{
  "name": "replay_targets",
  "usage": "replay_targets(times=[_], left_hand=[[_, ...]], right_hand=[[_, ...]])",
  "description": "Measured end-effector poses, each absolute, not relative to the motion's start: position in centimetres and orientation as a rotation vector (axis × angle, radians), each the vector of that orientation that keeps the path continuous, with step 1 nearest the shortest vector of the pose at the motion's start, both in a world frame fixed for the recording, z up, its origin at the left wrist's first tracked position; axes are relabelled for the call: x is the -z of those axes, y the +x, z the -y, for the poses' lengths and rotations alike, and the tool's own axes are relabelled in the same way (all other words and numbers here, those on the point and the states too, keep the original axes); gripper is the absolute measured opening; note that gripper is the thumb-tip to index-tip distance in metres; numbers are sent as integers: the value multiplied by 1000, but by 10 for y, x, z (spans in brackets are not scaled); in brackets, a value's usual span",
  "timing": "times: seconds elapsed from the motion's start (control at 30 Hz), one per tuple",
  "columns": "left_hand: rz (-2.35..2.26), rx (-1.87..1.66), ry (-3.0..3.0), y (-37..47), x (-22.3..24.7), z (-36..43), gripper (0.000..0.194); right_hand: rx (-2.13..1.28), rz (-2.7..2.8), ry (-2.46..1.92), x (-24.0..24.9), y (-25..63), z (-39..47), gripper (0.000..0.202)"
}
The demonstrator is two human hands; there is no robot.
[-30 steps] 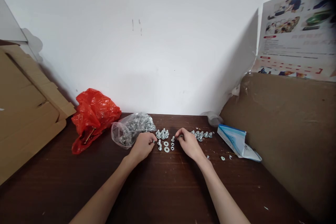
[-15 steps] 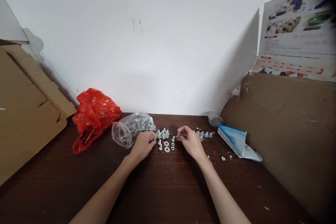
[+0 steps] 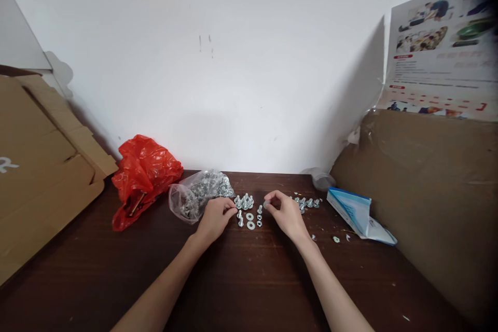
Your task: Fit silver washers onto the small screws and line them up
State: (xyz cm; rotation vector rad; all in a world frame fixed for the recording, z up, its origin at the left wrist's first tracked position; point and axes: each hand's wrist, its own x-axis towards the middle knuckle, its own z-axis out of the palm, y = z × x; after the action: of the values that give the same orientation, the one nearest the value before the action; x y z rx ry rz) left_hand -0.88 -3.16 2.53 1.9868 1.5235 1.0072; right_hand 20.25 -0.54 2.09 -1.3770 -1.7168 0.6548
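Observation:
On the dark brown table (image 3: 249, 280), my left hand (image 3: 218, 218) is closed in a pinch beside a clear bag of metal parts (image 3: 202, 192); what its fingertips hold is too small to name. My right hand (image 3: 286, 215) pinches a grey metal washer (image 3: 266, 204) between thumb and fingers. Between the hands lie two flat washers (image 3: 250, 221), a few small nuts (image 3: 259, 220) and loose bolts (image 3: 240, 219). Behind them stands a cluster of bolts with washers (image 3: 244, 201). More bolts with washers (image 3: 309, 203) sit beyond my right hand, which partly hides them.
A red plastic bag (image 3: 146, 174) rests at the back left, next to a cardboard box (image 3: 42, 166). To the right are a blue and white packet (image 3: 352, 212), a clear cup (image 3: 322, 180) and a brown board (image 3: 424, 181). Small scraps (image 3: 336, 239) lie near the packet.
The view has shifted slightly, so the objects appear a little lower and to the right. Both hands keep their pinches, and the washer in my right hand shows more of its face.

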Motion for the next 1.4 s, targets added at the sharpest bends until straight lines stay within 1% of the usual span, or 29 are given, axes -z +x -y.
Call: replay_targets(times=[0.2, 0.43, 0.6, 0.97, 1.23, 1.4], left_hand=[[-1516, -988, 1953, -11, -16, 29, 14], [-1538, -977, 2007, -10, -14, 29, 17], [-1555, -968, 2079, -7, -16, 32, 15], [-1586, -875, 2119, -7, -15, 32, 11], [-1632, -834, 2116, -7, -15, 31, 15], [-1628, -839, 2122, -7, -12, 30, 18]], right_hand=[[-729, 1675, -1331, -15, 202, 3, 10], [-645, 1707, -1342, -12, 204, 2, 10], [-575, 1783, -1396, -18, 201, 6, 13], [-596, 1802, -1357, -17, 199, 6, 15], [-524, 1798, -1334, -17, 200, 5, 26], [-537, 1822, -1325, -14, 201, 5, 26]])
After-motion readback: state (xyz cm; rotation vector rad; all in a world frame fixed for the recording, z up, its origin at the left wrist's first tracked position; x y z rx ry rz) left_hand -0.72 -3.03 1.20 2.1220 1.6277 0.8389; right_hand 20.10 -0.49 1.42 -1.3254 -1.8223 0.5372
